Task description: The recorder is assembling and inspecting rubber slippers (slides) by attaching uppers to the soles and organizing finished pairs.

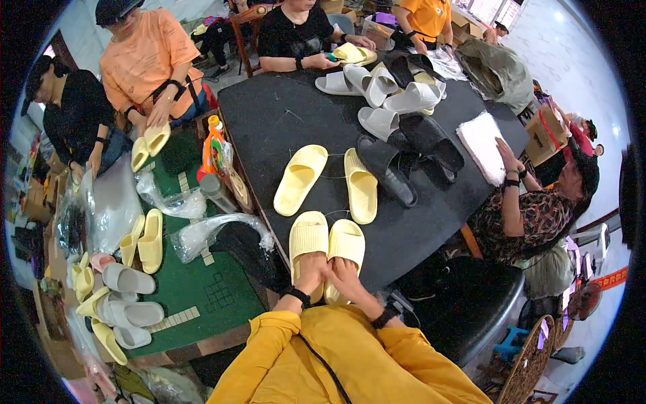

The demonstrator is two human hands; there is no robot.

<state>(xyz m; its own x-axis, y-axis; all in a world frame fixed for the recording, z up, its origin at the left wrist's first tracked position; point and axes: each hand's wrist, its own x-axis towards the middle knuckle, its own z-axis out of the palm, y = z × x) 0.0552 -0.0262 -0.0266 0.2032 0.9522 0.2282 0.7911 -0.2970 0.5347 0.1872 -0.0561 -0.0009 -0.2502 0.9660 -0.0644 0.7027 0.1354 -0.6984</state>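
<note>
At the near edge of the black table, a pair of pale yellow slippers lies side by side, toes pointing away from me. My left hand point(310, 271) grips the left slipper point(308, 232), its fingertips reaching under the ribbed strap. On the right slipper point(346, 239) is my right hand point(345, 277), with fingertips likewise partly hidden at the strap. Both hands touch or nearly touch at the thumbs. Just beyond lies another yellow pair, a left slipper point(301, 180) and a right slipper point(361, 186), set apart with a thin clear thread between them.
Black slippers point(388, 170) and grey slippers point(378, 123) cluster farther back on the black table point(262, 121). A white stack point(482, 145) lies at right under a co-worker's hand. Left, a green-topped table point(222, 296) carries more slippers, plastic bags and an orange bottle point(214, 149). Several co-workers surround the tables.
</note>
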